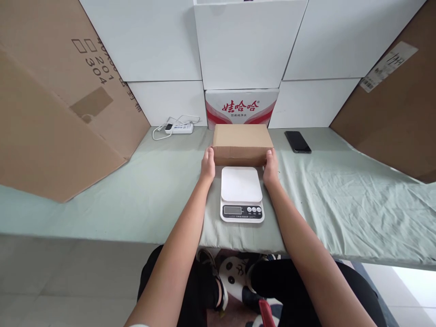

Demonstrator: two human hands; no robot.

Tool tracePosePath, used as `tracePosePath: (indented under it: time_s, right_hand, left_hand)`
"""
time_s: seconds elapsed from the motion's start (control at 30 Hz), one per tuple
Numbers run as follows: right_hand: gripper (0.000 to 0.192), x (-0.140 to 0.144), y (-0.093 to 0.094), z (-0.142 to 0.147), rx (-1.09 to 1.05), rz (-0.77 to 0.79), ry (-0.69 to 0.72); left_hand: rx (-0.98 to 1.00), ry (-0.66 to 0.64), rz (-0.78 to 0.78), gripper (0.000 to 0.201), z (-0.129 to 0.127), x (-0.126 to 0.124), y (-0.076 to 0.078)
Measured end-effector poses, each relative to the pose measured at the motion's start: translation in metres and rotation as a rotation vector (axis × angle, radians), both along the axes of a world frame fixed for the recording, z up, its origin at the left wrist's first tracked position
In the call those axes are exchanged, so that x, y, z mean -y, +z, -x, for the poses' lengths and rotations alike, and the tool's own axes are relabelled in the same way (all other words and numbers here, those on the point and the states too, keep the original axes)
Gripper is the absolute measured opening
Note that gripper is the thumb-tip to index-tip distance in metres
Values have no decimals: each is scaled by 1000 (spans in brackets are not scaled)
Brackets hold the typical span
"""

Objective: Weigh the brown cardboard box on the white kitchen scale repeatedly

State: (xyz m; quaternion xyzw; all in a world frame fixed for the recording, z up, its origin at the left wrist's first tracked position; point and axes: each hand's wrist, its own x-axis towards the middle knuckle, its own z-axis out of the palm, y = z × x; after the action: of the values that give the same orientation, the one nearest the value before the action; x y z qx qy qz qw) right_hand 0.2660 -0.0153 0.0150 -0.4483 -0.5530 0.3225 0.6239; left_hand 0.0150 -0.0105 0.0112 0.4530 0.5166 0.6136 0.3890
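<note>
Brown cardboard box [242, 144] clasped at both ends, left hand [207, 165] and right hand [271, 166] flat against its sides, just beyond white scale [242, 193] lying between wrists. Probably light, stiff, slightly slick; best gripped low on end walls.

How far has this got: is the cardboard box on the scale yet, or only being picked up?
Done: the white scale sits on the green cloth, its platform bare. In hand: the left hand and right hand grip the two ends of the brown cardboard box, which lies just behind the scale. Left: the box is not yet on the platform, and the display is too small to read.
</note>
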Motion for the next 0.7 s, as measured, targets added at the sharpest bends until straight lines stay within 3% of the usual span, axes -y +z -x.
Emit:
tracePosePath:
  time_s: [0.5,0.7]
  right_hand:
    - [76,5,10,9,-80,43,-49]
    - [77,26,43,5,-40,-13,11]
  left_hand:
    - [-68,-21,0,87,0,9,4]
    - [-91,0,-140,96,0,29,20]
